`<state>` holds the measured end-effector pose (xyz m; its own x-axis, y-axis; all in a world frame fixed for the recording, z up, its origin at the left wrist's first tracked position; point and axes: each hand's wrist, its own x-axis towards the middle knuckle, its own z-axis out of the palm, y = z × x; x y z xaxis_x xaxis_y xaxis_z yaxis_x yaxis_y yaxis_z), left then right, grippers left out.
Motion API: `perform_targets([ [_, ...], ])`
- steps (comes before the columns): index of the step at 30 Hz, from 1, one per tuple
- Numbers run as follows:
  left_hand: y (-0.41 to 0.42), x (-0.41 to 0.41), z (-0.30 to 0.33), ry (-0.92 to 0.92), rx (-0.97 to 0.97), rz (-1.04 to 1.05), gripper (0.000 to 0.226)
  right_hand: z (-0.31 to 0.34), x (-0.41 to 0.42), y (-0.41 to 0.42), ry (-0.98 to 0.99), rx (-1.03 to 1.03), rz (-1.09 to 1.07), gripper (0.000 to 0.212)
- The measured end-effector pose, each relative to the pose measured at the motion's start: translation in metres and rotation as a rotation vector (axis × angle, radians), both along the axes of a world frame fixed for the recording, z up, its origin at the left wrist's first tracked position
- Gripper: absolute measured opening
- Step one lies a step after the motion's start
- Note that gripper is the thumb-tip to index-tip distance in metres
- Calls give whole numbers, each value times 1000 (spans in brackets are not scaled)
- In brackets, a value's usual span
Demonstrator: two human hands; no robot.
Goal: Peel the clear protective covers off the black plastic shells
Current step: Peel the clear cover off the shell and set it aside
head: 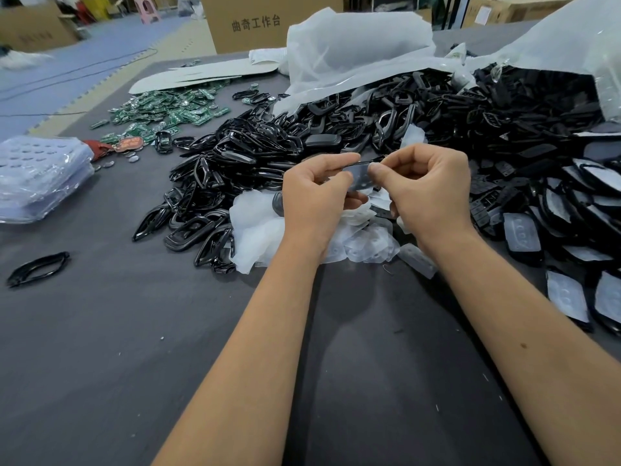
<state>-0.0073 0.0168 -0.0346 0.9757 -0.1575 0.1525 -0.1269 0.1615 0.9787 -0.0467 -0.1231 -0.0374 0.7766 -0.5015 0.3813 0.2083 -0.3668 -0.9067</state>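
Note:
A black plastic shell [361, 178] with a clear cover on its face is held up between both hands above the table. My left hand [316, 196] grips its left end, fingers curled round it. My right hand [426, 190] pinches the shell's right edge between thumb and forefinger. Under the hands lies a heap of peeled clear covers [356, 237]. Several covered shells [524, 237] lie to the right, and a big pile of black frames and shells [255, 156] spreads to the left and behind.
Green circuit boards [168, 111] lie at the back left beside white plastic bags [353, 52]. A stack of clear blister trays [37, 176] sits at the left edge. One loose black frame [37, 269] lies alone on the grey table [134, 348]. Cardboard boxes [255, 21] stand behind.

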Motion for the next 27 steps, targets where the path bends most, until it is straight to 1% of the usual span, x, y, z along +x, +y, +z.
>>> perform_targets([
  [14, 1, -1, 0, -31, 35, 6, 23, 0, 0, 1, -4, -6, -28, 14],
  [27, 2, 0, -1, -16, 10, 2, 25, -2, 0, 2, 17, -4, -20, 15],
])
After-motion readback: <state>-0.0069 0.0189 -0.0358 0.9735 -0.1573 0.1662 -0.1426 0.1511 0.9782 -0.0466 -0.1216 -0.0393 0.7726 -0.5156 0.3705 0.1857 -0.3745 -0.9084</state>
